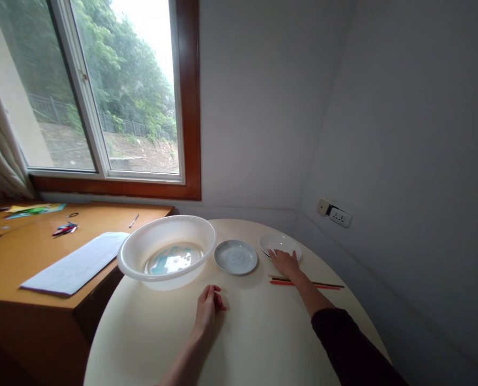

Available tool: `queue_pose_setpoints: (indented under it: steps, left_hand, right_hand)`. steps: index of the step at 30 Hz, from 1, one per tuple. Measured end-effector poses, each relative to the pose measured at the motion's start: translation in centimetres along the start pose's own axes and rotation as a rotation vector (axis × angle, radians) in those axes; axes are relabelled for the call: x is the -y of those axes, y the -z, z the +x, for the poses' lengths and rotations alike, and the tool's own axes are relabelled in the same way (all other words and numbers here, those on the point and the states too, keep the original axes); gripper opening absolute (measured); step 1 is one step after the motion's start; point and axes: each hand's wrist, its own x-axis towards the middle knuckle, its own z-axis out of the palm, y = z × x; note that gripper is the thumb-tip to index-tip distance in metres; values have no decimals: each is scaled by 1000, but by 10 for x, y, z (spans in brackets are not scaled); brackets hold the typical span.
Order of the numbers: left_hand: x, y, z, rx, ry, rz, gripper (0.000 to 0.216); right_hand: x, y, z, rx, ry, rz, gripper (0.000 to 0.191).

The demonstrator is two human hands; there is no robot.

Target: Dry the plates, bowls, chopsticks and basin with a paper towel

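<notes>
My left hand (207, 311) rests on its side on the round table (239, 343), its fingers loosely curled and a gap between them, with nothing seen in it. Farther forward, my right hand (286, 262) reaches over the near part of a white plate (281, 243), fingers spread; whether they touch it I cannot tell. Between the hands and a little forward lies a pale grey-blue plate (236, 257). Under my right wrist run several thin sticks like chopsticks, a red one (279, 282) and a dark one (331, 284) among them.
A large translucent white basin (166, 276) stands at the table's left. Beyond it, a wooden desk (102, 220) holds a white sheet (78, 262), a pen (133, 220) and small coloured items (65, 229). Walls close in behind and right, with a socket (340, 217).
</notes>
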Motion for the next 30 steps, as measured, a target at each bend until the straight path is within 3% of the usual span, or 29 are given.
queue_pose_setpoints:
  steps: [9, 30]
  left_hand:
    - [-3, -3, -1, -15, 20, -16, 43]
    - [-3, -1, 0, 10, 37, -5, 41]
  right_hand:
    - [3, -5, -1, 30, -66, -13, 51]
    - [1, 2, -18, -18, 110, -112, 45]
